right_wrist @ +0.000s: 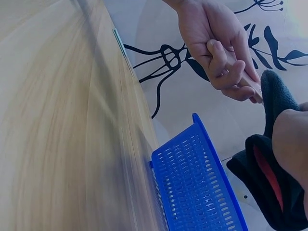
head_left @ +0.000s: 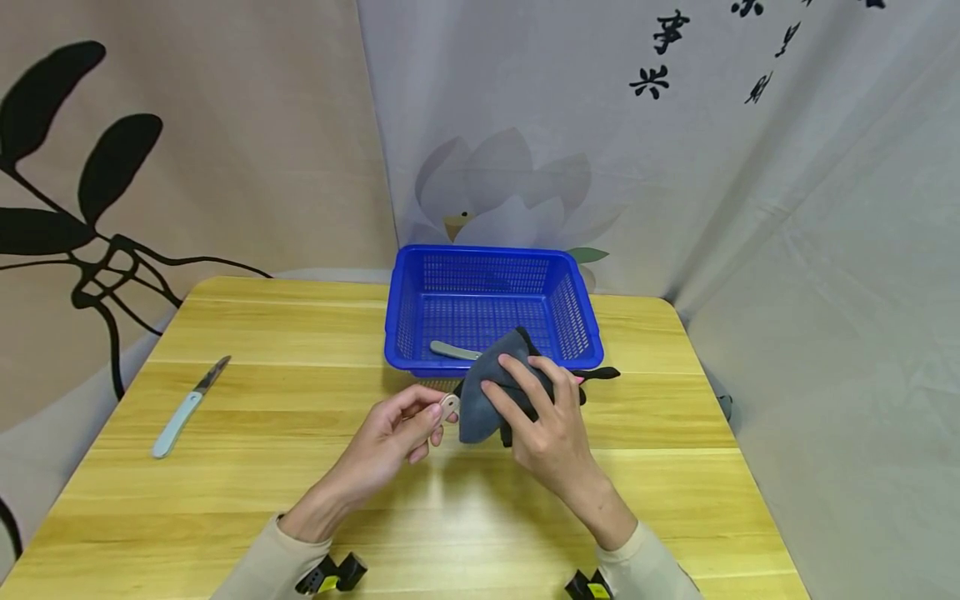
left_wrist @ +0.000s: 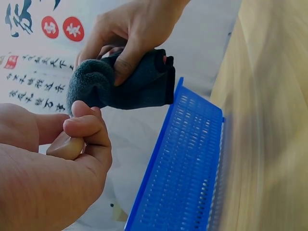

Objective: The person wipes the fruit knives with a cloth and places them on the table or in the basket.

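My left hand (head_left: 397,425) grips the beige handle (head_left: 449,406) of a knife in front of the basket, above the table. Its blade is hidden by a dark grey cloth (head_left: 480,398). Bunched in my right hand (head_left: 551,429), the cloth has black edges and a strip poking out to the right. The right wrist view shows a red inner layer in the folded cloth (right_wrist: 248,166). In the left wrist view, the rounded handle end (left_wrist: 67,147) shows inside the curled left fingers, with the cloth just beyond them.
A blue perforated basket (head_left: 393,321) stands at the back middle of the wooden table (head_left: 300,333). A pale handle (head_left: 452,350) lies inside it, partly covered by the cloth in this view. At the left lies a knife with a light blue handle (head_left: 177,425). A printed curtain (head_left: 285,150) hangs behind.
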Action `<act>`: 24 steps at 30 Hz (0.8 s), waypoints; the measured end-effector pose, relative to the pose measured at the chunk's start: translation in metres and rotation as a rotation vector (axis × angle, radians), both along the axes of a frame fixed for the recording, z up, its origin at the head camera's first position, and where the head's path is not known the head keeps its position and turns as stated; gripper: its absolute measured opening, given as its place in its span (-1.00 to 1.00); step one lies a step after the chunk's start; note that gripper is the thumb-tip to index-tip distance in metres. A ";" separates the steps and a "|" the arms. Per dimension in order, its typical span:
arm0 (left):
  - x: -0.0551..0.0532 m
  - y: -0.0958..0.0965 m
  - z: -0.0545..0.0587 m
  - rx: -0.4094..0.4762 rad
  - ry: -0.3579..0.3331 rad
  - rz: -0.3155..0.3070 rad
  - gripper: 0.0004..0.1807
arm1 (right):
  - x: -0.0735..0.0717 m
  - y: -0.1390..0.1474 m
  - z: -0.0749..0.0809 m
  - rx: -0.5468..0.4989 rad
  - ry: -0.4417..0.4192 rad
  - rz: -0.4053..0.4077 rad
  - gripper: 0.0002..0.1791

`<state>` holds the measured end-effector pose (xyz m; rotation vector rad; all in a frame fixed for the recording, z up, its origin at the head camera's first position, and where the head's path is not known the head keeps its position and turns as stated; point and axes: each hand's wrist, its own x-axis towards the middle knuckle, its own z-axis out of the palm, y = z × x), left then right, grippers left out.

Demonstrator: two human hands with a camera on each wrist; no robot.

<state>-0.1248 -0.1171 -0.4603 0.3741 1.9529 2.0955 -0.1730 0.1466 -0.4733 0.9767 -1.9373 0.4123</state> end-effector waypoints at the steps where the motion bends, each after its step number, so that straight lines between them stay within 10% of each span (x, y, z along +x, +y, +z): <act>1: 0.000 0.000 0.000 0.001 -0.001 -0.001 -0.67 | 0.000 0.000 0.000 -0.003 0.000 0.000 -0.52; 24: 0.000 -0.001 0.000 -0.007 0.007 -0.015 -0.70 | -0.004 0.007 0.000 -0.029 -0.039 -0.019 -0.49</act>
